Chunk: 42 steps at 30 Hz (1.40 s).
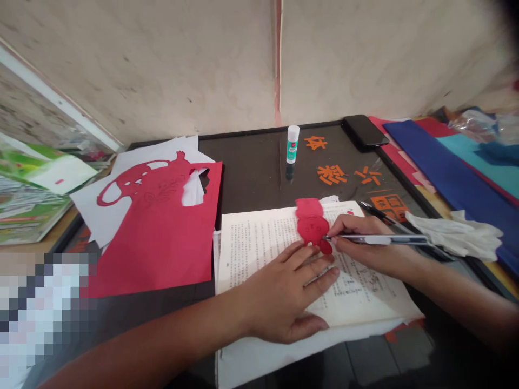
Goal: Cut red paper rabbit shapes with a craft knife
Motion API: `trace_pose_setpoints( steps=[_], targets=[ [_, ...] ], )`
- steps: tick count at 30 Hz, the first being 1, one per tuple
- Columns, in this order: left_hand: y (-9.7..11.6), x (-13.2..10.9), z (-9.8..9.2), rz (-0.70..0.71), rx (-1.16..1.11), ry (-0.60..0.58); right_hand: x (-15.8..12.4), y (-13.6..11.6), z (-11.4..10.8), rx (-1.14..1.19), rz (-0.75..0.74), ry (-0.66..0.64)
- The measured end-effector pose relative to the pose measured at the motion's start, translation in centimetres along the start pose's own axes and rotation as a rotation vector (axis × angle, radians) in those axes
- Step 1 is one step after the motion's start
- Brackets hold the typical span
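**Where are the hands?**
Both are over an open book [324, 275] with printed pages. The left hand [284, 297] lies palm down on the page, its fingers [316, 267] spread wide. The right hand [365, 240] is just beside it, pinching a slim metal craft knife [385, 239] between thumb and fingers.

**What does the knife touch?**
Its tip rests on a red paper cut-out [312, 224], a rounded, lobed shape lying on the book near the top edge of the page. The left fingertips are just below it.

**What's beside the right hand?**
A dark pen-like tool [389, 221] lies just behind it, though I can't tell exactly what it is. Farther right is a crumpled white glove [454, 235], and past that are sheets of blue paper [446, 156] and teal paper [478, 151].

**And the rest of the dark tabletop [243, 173]?**
Left of the book lies a red paper sheet [154, 243] with a teapot shape cut out of it, on top of white paper [101, 200]. Ahead of the book stand a glue stick [292, 145], upright, and orange paper characters [328, 174]. A black phone [363, 131] lies at the far edge. Printed booklets [32, 200] are stacked farther left.
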State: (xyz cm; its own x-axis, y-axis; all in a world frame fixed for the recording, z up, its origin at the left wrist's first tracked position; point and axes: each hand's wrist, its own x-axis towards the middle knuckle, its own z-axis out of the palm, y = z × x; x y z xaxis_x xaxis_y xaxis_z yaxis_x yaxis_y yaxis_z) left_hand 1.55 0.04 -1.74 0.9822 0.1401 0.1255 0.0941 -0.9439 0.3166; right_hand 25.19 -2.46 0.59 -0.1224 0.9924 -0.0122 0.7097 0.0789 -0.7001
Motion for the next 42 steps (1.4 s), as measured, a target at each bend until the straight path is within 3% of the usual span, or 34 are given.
trace_pose_setpoints(
  steps=[4, 8, 12, 20, 42],
  targets=[
    [0.0, -0.2, 0.0, 0.078, 0.016, 0.035, 0.3, -0.7, -0.4, -0.061, 0.005, -0.033],
    [0.0, -0.1, 0.5, -0.076, 0.045, 0.139, -0.4, -0.2, -0.3, 0.039, -0.012, -0.014],
    [-0.1, 0.2, 0.8, -0.119, 0.009, 0.059, -0.9, 1.0, -0.2, 0.065, -0.020, 0.010],
    [0.2, 0.5, 0.4, -0.144, -0.009, 0.023, -0.9, 1.7, 0.0, 0.056, -0.084, 0.002],
    [0.2, 0.5, 0.8, -0.143, 0.021, 0.019, -1.2, 1.9, -0.2, 0.108, -0.137, -0.034]
  ],
)
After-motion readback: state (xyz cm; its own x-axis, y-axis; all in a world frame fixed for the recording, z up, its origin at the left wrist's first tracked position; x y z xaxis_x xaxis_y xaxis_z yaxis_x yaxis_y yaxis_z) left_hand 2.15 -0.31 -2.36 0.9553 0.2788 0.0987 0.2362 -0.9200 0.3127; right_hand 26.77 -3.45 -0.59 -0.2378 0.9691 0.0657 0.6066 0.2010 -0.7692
